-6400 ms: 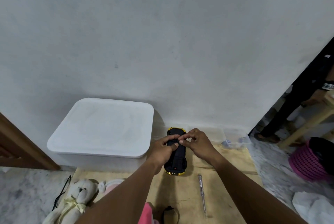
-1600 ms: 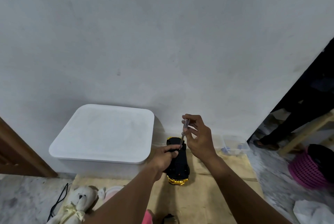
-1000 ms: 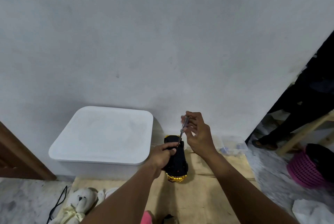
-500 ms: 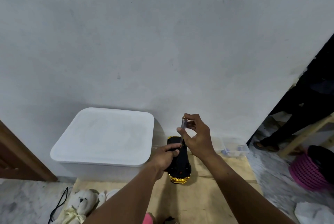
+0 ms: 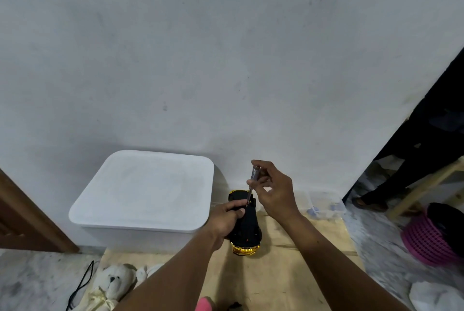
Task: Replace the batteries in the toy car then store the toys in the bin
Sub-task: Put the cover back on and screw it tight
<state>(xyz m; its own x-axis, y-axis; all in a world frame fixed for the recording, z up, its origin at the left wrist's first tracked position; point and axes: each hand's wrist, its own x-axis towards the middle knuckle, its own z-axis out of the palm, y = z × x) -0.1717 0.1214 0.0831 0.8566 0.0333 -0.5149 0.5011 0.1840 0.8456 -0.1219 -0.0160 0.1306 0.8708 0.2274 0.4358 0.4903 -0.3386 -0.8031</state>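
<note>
Since the earliest frame the screwdriver (image 5: 252, 181) has left the wooden board (image 5: 283, 273) and now stands nearly upright in the right hand (image 5: 275, 195), which pinches its clear handle between thumb and fingertips. Its tip rests on the black underside of the toy car (image 5: 247, 233), towards the car's far end. The car lies belly up near the far edge of the board, its yellow end towards the person, just beside the right side of the white bin (image 5: 140, 190). The left hand (image 5: 227, 219) grips the car from the left, fingers curled over its side and the thumb close to the screwdriver tip. The bin's lid is on, and the bin stands against the wall. A small clear box (image 5: 326, 204) sits at the board's far right corner. A white teddy bear (image 5: 113, 283) lies by the board's near left edge, next to a black cable (image 5: 80, 285). A pink basket (image 5: 426, 243) stands on the floor, well apart to the right.
</note>
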